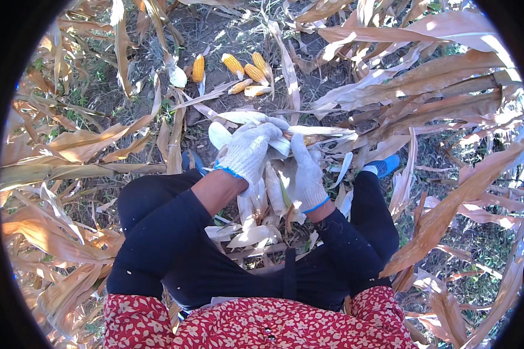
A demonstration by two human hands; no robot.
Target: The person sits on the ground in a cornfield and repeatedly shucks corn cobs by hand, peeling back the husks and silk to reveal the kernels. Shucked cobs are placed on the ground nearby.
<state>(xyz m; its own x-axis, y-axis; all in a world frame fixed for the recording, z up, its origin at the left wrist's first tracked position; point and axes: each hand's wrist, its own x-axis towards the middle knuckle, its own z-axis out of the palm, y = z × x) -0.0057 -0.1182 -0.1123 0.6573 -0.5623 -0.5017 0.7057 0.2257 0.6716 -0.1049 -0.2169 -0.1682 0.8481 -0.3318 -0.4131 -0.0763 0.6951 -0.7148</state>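
Gripping a husk-wrapped ear point(316, 138) mid-frame, left hand point(251, 150) and right hand point(308, 174) apparently close around it; likely light, stiff inside, slippery outside, best held by its base.

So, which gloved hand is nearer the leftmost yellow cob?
Left: the left hand is below and right of that cob in the picture; the right hand is farther right and lower.

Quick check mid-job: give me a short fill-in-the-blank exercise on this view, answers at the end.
1. The left hand and right hand, in blue-edged pale ____, hold a pale husk.
2. The yellow corn cobs lie on the ____ beyond the hands.
3. The red shirt has a pale ____ pattern.

Missing words: gloves; ground; floral.
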